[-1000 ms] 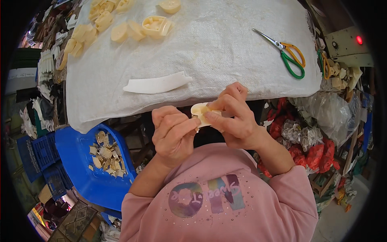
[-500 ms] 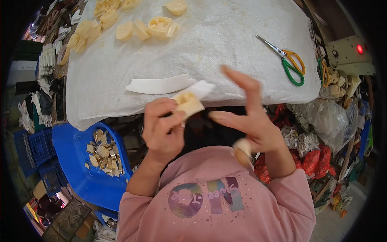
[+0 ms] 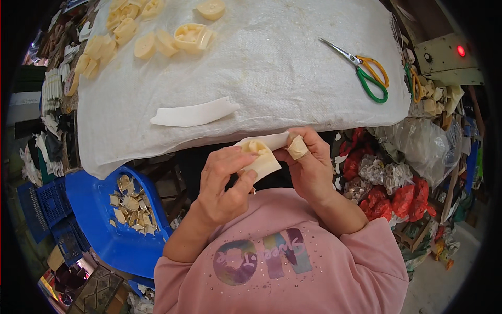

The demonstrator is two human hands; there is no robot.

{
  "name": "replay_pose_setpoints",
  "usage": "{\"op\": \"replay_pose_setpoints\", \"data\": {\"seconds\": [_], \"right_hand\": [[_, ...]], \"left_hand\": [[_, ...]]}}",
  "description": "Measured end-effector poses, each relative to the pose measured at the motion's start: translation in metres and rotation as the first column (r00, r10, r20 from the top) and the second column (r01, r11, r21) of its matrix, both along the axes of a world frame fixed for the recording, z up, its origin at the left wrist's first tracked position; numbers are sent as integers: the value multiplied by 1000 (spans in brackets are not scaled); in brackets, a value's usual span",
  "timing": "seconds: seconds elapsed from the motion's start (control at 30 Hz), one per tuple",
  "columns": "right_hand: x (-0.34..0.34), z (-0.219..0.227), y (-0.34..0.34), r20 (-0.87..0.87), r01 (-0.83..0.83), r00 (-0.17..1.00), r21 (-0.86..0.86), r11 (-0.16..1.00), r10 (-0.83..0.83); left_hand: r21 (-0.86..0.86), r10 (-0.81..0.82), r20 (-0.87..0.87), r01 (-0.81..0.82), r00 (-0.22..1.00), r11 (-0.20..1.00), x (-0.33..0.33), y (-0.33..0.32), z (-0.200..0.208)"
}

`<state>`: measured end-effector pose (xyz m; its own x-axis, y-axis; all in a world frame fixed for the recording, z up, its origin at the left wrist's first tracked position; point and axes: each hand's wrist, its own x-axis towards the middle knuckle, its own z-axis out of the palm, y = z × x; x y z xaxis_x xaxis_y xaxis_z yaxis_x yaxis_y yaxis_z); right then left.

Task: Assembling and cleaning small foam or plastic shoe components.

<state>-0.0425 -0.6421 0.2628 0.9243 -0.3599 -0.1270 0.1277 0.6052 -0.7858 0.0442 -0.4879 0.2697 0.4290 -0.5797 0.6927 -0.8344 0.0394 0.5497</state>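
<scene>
My left hand (image 3: 222, 175) grips a cream-coloured moulded piece (image 3: 264, 164) with a hollowed top, just off the table's near edge. A white strip (image 3: 273, 140) runs along the far side of that piece. At its right end, my right hand (image 3: 312, 172) pinches the strip between thumb and fingers. A beige wrap (image 3: 298, 147) covers part of a digit on my right hand. Another white curved strip (image 3: 196, 113) lies flat on the cloth beyond my hands. Where the held strip meets the piece is partly hidden by my left fingers.
White woven cloth (image 3: 251, 78) covers the table. Several cream pieces (image 3: 193, 37) lie at its far left; scissors (image 3: 361, 63) with green and orange handles lie right. A blue plastic chair (image 3: 99, 220) at left holds broken scraps. Red bags (image 3: 384, 203) sit at lower right.
My right hand has come in from being spread apart and now pinches the end of the white strip. The cream piece in my left hand has moved slightly right and nearer me.
</scene>
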Motion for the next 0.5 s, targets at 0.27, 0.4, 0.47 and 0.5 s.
{"op": "replay_pose_setpoints", "data": {"seconds": [0.27,0.4,0.47,0.5], "right_hand": [[-5,16,-7,-106,-120,989,-194,974,101],[-7,14,-6,-109,-129,988,-189,973,110],[-8,13,-3,-118,-104,990,-180,978,83],[-8,14,-4,-118,-104,990,-179,978,83]], "left_hand": [[204,19,85,-36,996,978,-5,-8,16],[230,58,62,-71,996,971,-8,-14,16],[231,71,62,-84,996,969,-10,-17,16],[230,85,61,-97,995,968,-11,-17,16]]}}
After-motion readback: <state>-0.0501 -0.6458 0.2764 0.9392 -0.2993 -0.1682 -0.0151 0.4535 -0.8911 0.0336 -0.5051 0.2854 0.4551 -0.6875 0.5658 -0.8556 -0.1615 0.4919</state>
